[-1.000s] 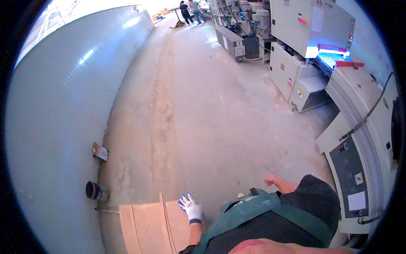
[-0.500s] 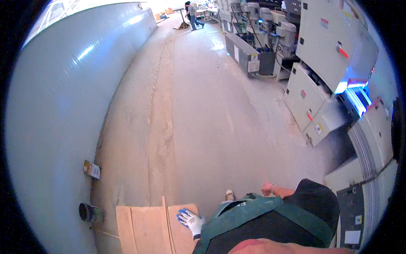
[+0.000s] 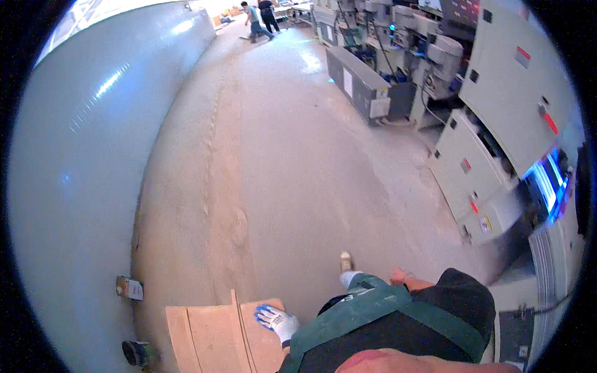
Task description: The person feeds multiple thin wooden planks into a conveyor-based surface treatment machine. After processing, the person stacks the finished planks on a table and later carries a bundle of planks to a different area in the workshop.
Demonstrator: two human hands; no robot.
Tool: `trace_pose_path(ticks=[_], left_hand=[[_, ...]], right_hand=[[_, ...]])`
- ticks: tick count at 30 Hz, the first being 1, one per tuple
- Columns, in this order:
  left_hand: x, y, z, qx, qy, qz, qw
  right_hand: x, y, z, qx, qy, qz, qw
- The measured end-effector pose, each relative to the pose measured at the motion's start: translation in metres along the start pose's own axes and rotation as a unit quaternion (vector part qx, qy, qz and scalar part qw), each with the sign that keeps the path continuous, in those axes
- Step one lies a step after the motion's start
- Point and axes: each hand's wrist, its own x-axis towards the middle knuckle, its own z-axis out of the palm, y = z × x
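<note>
My left hand, in a white glove with blue fingertips, lies on light brown wooden boards at the lower left. Its fingers are spread flat over the near right part of the top face. The boards lie side by side, and a thin strip stands up between two of them. What bears the boards is hidden below the picture. Bare and with a band at the wrist, my right hand hangs in front of my body. Its fingers look curled, and nothing shows in them.
A pale wall runs along the left, with a small box and a dark bucket at its foot. Machines with grey cabinets line the right. Two people are far ahead on the concrete floor.
I have moved forward along the aisle with the boards; the box and bucket sit lower in view, the cabinets nearer. My left hand stays on the boards. One foot has stepped forward.
</note>
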Motion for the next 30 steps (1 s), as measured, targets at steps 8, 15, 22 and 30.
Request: trace_pose_path(ticks=[8, 15, 22, 30], left_hand=[[0.182, 0.117, -0.055, -0.013, -0.051, 0.007, 0.999], [0.346, 0.226, -0.100, -0.021, -0.067, -0.011, 0.997], [0.523, 0.334, -0.164, -0.055, -0.071, -0.023, 0.996], [0.687, 0.427, -0.226, 0.066, -0.037, -0.054, 0.996]], right_hand=[[0.281, 0.124, -0.069, 0.148, -0.320, 0.214, 0.911], [0.529, 0.166, -0.150, 0.420, -0.161, 0.376, 0.810], [0.687, 0.281, -0.178, 0.258, -0.295, 0.357, 0.848], [0.846, 0.374, -0.229, 0.390, -0.220, 0.455, 0.770]])
